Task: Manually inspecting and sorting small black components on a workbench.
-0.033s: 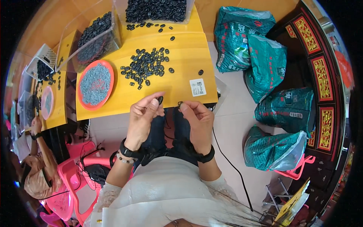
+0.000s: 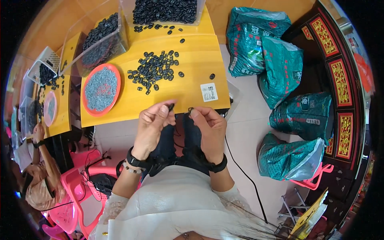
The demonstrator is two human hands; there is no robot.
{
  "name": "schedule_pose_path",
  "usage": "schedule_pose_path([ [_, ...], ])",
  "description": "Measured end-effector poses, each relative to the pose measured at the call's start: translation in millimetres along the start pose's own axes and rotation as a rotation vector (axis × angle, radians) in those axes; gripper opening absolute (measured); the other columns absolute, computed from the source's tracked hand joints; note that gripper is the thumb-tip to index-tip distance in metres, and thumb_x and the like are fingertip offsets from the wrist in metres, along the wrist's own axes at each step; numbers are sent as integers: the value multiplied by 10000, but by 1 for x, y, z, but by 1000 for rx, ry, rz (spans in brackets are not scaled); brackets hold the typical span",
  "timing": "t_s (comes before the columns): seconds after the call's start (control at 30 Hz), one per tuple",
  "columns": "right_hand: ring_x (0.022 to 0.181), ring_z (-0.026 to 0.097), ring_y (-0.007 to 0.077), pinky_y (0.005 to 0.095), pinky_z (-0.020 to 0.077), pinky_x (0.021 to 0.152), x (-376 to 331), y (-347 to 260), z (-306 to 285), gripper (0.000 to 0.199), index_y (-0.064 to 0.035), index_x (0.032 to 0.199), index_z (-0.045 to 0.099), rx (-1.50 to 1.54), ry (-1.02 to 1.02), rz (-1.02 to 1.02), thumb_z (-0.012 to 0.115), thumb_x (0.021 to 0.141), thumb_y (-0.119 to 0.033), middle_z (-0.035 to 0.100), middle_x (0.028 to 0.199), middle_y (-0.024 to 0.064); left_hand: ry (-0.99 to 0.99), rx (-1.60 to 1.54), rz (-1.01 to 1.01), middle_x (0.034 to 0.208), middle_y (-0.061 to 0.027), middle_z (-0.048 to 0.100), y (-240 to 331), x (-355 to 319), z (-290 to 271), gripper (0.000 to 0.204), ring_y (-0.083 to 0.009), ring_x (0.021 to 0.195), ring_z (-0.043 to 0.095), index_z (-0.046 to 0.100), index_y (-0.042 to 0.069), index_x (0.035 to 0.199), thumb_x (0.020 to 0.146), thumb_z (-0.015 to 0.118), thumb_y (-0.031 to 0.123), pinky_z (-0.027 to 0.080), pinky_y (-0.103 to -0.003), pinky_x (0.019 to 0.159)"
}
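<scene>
Just past the near edge of the yellow table, my left hand pinches a small black oval piece between thumb and forefinger. A little to the right, my right hand pinches another small dark piece, partly covered by the fingertips. The two pieces are apart. Beyond them lies a loose pile of black oval pieces with holes. On the left, an orange-red plate holds many small grey metal parts, too small to name surely.
Clear plastic bins of black pieces stand at the far side. A white label lies near the table's right edge. Green sacks stand on the right; a black cable crosses the floor. Another person's hand works at the far left.
The black oval piece in my left hand has turned slightly between the fingertips, and that hand has shifted a touch to the right. My right hand looks the same.
</scene>
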State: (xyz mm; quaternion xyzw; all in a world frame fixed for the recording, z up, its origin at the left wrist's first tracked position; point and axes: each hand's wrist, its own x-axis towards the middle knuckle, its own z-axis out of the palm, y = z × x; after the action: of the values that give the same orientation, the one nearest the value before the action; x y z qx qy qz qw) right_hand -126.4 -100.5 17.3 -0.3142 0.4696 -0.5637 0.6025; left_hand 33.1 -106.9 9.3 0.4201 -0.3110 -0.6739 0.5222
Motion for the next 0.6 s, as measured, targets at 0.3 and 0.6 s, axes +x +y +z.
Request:
schedule_pose_path([
  [0.3, 748, 574, 62, 192, 432, 673, -13, -5, 2, 124, 15, 952, 648, 8, -42, -20, 619, 858, -61, 650, 832, 29, -75, -119, -172, 834, -39, 606, 9, -16, 7, 330, -95, 720, 578, 567, -47, 1143, 956, 508, 218, 513, -224, 689],
  [0.6, 760, 572, 47, 184, 426, 667, -27, -7, 0, 126, 7, 963, 649, 19, -75, 40, 621, 865, -66, 652, 845, 16, -67, -211, -173, 908, -105, 654, 4, -21, 8, 268, -122, 756, 630, 573, -43, 1117, 964, 480, 156, 550, -240, 700],
])
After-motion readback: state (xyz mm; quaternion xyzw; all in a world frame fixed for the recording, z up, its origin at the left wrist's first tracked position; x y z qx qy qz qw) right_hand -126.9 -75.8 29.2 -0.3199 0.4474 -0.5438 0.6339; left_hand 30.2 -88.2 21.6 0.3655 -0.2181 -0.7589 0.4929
